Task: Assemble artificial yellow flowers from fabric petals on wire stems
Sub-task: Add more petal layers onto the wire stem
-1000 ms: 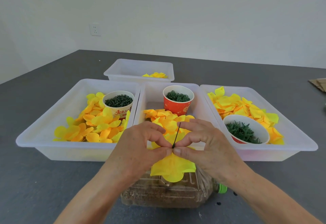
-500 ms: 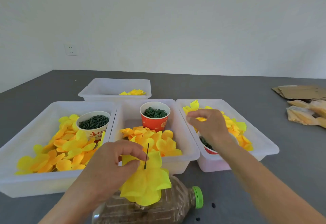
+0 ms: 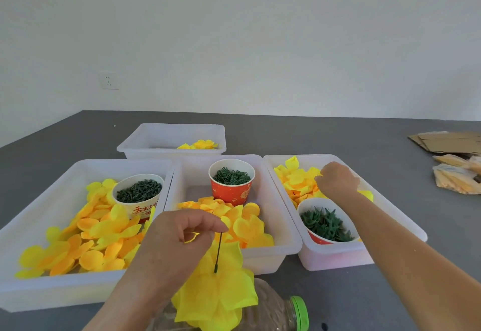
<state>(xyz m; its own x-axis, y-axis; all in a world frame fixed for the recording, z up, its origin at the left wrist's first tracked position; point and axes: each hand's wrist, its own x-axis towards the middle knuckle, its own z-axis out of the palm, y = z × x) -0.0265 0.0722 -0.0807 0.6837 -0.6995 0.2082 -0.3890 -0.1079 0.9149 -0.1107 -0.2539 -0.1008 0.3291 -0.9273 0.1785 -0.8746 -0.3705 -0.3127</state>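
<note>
On the grey tabletop (image 3: 338, 132), the wide white plastic bin on the left (image 3: 52, 190) holds loose yellow and orange fabric petals (image 3: 88, 242) and a white paper cup of dark green plastic pieces (image 3: 138, 192). Behind it sits a smaller white bin (image 3: 161, 135) with a few yellow petals in its right corner. The left hand (image 3: 179, 239) is in front of the middle white bin (image 3: 281, 229), its thumb and forefinger fingers (image 3: 218, 225) pinched on the top end of a thin dark wire stem (image 3: 218, 252). The stem hangs down from them, and a stack of bright yellow fabric petals (image 3: 218, 297) is threaded on its lower end, over a clear plastic bottle with a green cap (image 3: 276, 312) lying on its side. A red paper cup of green rings (image 3: 231, 182) stands in the middle bin. The right hand (image 3: 337, 181) reaches into the right white bin (image 3: 411, 226), knuckles up over yellow petals; whether its fingers grasp anything cannot be told. A cup of green leafy pieces (image 3: 325, 221) stands near it. Flattened cardboard (image 3: 447, 142) lies far right.
</note>
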